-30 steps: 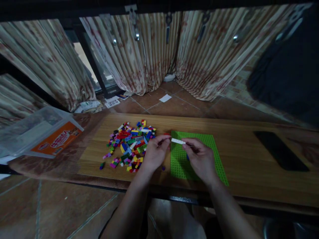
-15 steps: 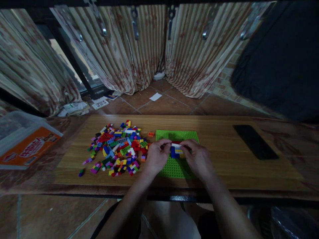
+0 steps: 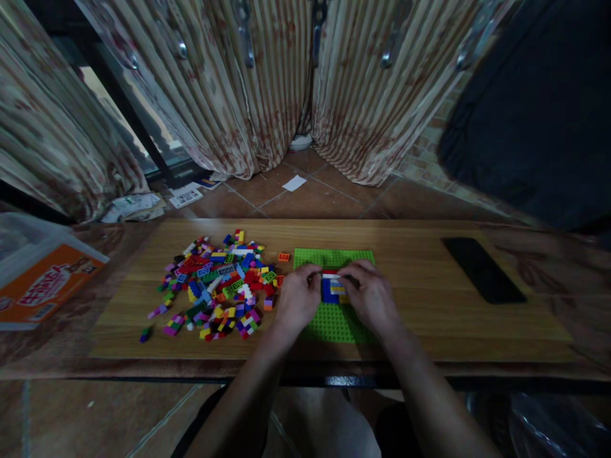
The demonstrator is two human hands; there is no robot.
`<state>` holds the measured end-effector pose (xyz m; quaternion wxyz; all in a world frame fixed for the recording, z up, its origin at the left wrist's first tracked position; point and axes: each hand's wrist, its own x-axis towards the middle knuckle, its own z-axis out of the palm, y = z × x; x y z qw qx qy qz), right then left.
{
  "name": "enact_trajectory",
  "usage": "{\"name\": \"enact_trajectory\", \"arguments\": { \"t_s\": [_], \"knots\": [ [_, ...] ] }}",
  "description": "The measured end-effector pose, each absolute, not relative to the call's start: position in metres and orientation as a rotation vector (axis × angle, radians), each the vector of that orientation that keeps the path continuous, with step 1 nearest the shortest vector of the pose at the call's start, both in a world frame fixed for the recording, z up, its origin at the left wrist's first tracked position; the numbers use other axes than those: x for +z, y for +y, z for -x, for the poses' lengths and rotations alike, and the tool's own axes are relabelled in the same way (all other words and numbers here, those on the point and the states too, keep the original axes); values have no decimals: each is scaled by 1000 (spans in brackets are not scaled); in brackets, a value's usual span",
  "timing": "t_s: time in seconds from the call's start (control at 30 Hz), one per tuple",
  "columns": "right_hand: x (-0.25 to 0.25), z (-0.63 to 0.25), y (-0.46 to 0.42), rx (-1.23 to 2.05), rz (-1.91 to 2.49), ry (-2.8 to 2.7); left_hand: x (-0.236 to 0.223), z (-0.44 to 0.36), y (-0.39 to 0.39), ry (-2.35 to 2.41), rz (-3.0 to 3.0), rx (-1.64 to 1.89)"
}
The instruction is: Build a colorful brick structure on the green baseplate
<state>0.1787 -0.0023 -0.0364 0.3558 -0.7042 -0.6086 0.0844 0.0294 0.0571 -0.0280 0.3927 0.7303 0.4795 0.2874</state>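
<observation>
A green baseplate [image 3: 334, 257] lies flat on the wooden table [image 3: 420, 299]. On it stands a small brick build [image 3: 331, 287] of blue, yellow, red and white layers. My left hand [image 3: 296, 300] pinches the build's left side with curled fingers. My right hand [image 3: 370, 297] is closed over its right side, fingertips pressing on the top white brick. Left of the plate spreads a pile of loose coloured bricks [image 3: 214, 286]. One orange brick [image 3: 284, 257] lies alone beside the plate's far left corner.
A black phone [image 3: 482, 270] lies flat at the table's right. An orange and clear box [image 3: 38, 280] sits at the far left. Striped curtains [image 3: 267, 83] hang behind, with papers [image 3: 293, 183] on the tiled floor. A dark cloth [image 3: 534, 108] hangs at the upper right.
A second ago both hands held a white brick in the air above the plate. They have come down and now press it onto the build. The view has shifted left.
</observation>
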Motion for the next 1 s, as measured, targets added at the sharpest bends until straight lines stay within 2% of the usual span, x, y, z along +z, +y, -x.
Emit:
{"name": "enact_trajectory", "arguments": {
  "t_s": [0.53, 1.0],
  "knots": [
    [-37, -185, -4, 407, 1817, -1210, -25, -40, 58, 1366, -1903, 682],
    [-40, -186, 4, 471, 1840, -1158, -25, -42, 60, 1401, -1855, 674]
  ]
}}
